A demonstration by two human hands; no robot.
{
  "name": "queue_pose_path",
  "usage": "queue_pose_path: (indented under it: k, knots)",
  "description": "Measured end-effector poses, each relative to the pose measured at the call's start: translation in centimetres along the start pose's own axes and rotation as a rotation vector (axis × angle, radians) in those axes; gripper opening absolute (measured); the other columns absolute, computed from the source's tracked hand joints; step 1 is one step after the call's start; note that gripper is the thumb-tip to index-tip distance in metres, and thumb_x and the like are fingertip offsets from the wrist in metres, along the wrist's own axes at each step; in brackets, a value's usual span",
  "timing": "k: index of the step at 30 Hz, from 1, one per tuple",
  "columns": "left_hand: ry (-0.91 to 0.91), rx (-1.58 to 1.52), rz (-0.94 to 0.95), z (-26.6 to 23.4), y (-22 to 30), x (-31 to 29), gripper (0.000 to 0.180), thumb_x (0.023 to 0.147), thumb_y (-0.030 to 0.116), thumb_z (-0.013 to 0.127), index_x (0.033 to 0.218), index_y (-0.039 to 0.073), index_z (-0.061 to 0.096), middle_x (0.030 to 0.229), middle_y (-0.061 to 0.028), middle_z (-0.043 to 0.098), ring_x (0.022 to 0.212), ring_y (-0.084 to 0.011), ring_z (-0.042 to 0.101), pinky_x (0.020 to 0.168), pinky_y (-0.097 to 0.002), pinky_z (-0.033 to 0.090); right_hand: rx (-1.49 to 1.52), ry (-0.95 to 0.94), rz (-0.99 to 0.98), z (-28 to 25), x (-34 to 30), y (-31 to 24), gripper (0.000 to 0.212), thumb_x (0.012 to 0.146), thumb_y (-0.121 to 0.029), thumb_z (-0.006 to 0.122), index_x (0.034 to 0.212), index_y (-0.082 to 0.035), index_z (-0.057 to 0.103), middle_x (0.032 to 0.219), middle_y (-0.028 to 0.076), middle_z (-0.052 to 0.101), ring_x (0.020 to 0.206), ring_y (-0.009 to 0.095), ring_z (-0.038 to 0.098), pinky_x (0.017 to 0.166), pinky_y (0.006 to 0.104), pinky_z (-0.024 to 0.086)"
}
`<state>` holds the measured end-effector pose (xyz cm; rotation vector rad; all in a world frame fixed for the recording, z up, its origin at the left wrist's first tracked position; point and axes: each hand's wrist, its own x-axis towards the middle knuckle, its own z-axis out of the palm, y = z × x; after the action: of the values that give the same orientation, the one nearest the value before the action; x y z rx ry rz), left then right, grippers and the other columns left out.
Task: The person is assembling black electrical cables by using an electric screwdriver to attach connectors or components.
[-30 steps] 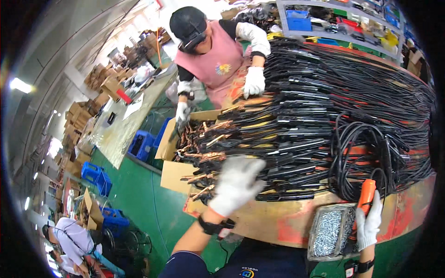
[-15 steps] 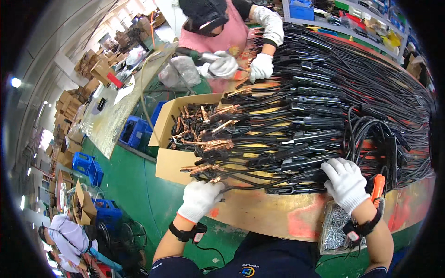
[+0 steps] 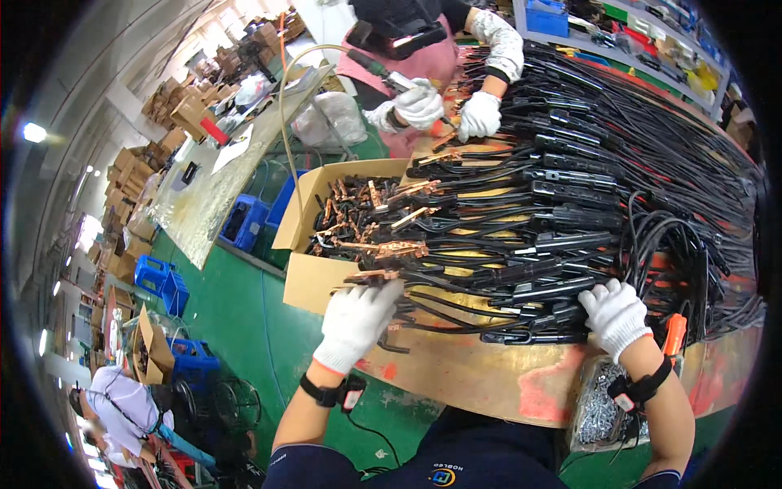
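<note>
Black cables with copper ends (image 3: 383, 248) and black handles (image 3: 562, 290) lie in rows across the table. At the near row's copper ends, my left hand (image 3: 357, 322), in a white knit glove, has its fingers bent over the tips. Its grip there is partly hidden. A thin dark L-shaped piece (image 3: 397, 348) shows just below that hand. My right hand (image 3: 617, 316), also gloved, rests at the right end of the near black handles with curled fingers. Whether it grips one is unclear.
An open carton (image 3: 314, 281) of copper-ended pieces stands beyond my left hand. By my right forearm are a tray of screws (image 3: 599, 411) and an orange-handled tool (image 3: 674, 334). Across the table, a co-worker's gloved hands (image 3: 448, 112) hold a hose-fed tool (image 3: 383, 72) over the cables.
My left hand has moved farther from me, onto the copper tips. My right hand stays near the handles. The co-worker's head and tool have shifted, and the whole view has moved slightly.
</note>
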<state>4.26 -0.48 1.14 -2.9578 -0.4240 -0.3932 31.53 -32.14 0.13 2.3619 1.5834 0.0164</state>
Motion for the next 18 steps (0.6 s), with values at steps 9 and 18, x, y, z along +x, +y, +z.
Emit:
queue_pose_path:
  k: [9,18]
  knots:
    - [-0.546,0.067,0.073,-1.5,0.8,-5.5,0.027,0.078,0.027,0.07,0.105,0.022,0.065,0.081,-0.0065,0.068,0.079,-0.0246,0.068,0.067,-0.038,0.053,-0.042,0.259,-0.097,0.0,0.2,-0.5,0.013,0.086,-0.017,0.05,0.095,-0.015,0.06,0.083,0.001,0.059,0.086,0.02,0.058,0.075,0.0342,0.044]
    - [-0.228,-0.379,-0.029,-8.4,0.0,-2.6,0.025,0.071,0.017,0.076,0.095,0.011,0.072,0.086,-0.0098,0.07,0.078,-0.0299,0.065,0.069,-0.0391,0.05,0.172,0.756,-0.356,-7.3,2.1,-6.8,0.025,0.078,-0.017,0.061,0.103,-0.021,0.06,0.079,0.0,0.051,0.078,0.019,0.057,0.089,0.0409,0.049]
